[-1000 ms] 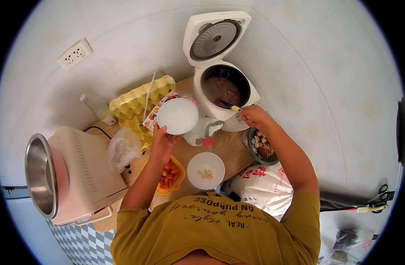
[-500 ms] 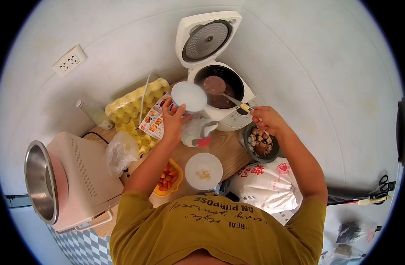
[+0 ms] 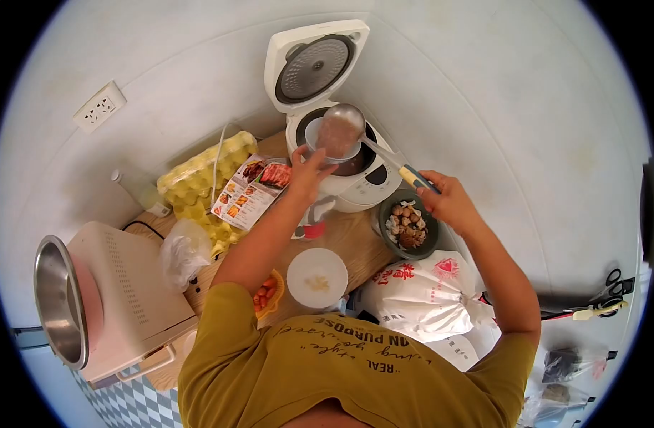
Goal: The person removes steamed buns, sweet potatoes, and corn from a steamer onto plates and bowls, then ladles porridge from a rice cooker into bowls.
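My left hand (image 3: 310, 171) grips a white bowl (image 3: 312, 133) by its near side, over the opening of the rice cooker (image 3: 362, 192). The ladle (image 3: 345, 115) is tipped above this bowl, and brownish-pink porridge (image 3: 336, 138) runs from it into the bowl. Wrapped round the ladle's yellow and grey handle is my right hand (image 3: 447, 202), to the right of the cooker. The cooker's lid (image 3: 315, 70) stands raised. Part of the dark inner pot shows behind the bowl, with more porridge in it.
A dark bowl of mushrooms (image 3: 407, 227) sits below my right hand. Nearby are a white bag (image 3: 419, 296), a white plate (image 3: 317, 265) with pale bits, a yellow basket (image 3: 275, 303) of small red fruits, egg trays (image 3: 205, 171), a leaflet (image 3: 242, 198) and a glass bottle (image 3: 143, 191).
The white bowl has moved right, over the cooker. My right hand has lifted the full ladle out of the pot and tilted it, so porridge now pours into the bowl.
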Motion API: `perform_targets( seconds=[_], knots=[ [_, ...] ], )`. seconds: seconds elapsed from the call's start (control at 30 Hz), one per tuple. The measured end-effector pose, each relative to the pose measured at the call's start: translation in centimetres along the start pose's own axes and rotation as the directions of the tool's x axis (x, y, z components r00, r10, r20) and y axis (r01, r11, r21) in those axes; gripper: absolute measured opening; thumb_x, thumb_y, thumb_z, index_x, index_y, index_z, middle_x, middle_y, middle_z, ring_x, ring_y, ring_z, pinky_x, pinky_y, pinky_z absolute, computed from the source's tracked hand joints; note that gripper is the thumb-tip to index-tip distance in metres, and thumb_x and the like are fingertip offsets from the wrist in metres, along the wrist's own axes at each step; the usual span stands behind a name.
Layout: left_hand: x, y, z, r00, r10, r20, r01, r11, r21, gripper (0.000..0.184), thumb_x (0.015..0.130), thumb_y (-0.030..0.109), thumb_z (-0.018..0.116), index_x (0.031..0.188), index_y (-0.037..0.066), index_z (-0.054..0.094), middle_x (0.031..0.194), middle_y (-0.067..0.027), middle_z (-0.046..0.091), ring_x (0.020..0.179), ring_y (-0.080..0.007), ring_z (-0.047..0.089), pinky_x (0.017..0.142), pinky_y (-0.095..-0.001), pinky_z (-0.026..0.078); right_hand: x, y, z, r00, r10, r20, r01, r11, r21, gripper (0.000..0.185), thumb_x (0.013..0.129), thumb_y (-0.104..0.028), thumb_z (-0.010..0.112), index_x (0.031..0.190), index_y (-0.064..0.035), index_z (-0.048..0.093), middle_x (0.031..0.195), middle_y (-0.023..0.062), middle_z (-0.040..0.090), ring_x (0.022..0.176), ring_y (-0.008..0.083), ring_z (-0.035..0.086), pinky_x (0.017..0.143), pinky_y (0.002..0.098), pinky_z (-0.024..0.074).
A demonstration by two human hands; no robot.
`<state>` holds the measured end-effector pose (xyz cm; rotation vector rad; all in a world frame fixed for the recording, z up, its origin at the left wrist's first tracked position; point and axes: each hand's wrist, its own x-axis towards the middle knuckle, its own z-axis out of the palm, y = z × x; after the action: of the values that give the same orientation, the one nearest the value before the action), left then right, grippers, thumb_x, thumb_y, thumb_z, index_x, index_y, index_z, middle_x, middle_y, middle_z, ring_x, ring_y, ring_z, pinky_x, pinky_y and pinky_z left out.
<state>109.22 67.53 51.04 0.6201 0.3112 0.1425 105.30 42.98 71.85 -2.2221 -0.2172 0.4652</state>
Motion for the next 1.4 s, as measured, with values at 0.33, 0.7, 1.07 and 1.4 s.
perform_targets(
  seconds=[0.33, 0.7, 1.07, 1.4],
  knots=[
    [0.1, 1.2, -1.8, 0.987, -0.027, 0.161, 0.039, 0.997, -0.068, 0.048, 0.081, 0.016, 0.060, 0.120, 0.011, 0.032, 0.117, -0.0109, 0.047, 0.106, -0.0268, 0.050, 0.092, -0.0500, 0.046, -1.4, 3.9, 1.3, 0.867, -0.458, -0.196, 0.294, 0.788, -0.541, 0.038, 0.083, -0.016, 0.056, 0.119, -0.0077, 0.048, 0.068, 0.0160, 0.060, 0.062, 0.0339, 0.059, 0.056, 0.0414, 0.0461],
    [-3.3, 6.3, -5.8, 0.988, 0.055, 0.147, -0.056, 0.998, 0.005, 0.043, 0.082, 0.015, 0.054, 0.120, 0.012, 0.034, 0.121, -0.0129, 0.044, 0.107, -0.0285, 0.051, 0.091, -0.0473, 0.047, 9.1, 8.3, 5.8, 0.958, -0.288, 0.014, 0.109, 0.317, -0.942, 0.049, 0.076, -0.008, 0.055, 0.125, -0.0068, 0.046, 0.075, 0.0133, 0.064, 0.068, 0.0296, 0.062, 0.060, 0.0400, 0.0487],
    [-5.3, 8.4, -6.9, 0.984, 0.096, 0.148, -0.092, 0.995, -0.035, 0.045, 0.080, 0.014, 0.055, 0.119, 0.009, 0.032, 0.119, -0.0146, 0.045, 0.107, -0.0312, 0.052, 0.085, -0.0470, 0.052, 15.7, 10.2, 10.9, 0.997, 0.066, 0.036, -0.057, 0.975, -0.217, 0.048, 0.077, -0.012, 0.057, 0.123, -0.0034, 0.046, 0.076, 0.0184, 0.060, 0.062, 0.0249, 0.059, 0.052, 0.0369, 0.0441],
    [-5.4, 8.1, -7.6, 0.987, 0.147, 0.069, -0.145, 0.989, -0.026, 0.042, 0.082, 0.009, 0.055, 0.117, 0.009, 0.033, 0.119, -0.0146, 0.043, 0.111, -0.0303, 0.048, 0.086, -0.0497, 0.052, 10.5, 6.5, 9.0, 0.916, 0.305, 0.263, -0.400, 0.755, 0.520, 0.047, 0.081, -0.006, 0.057, 0.125, 0.0016, 0.042, 0.063, 0.0032, 0.048, 0.042, 0.0064, 0.033, 0.036, 0.0207, 0.0217]
  ],
)
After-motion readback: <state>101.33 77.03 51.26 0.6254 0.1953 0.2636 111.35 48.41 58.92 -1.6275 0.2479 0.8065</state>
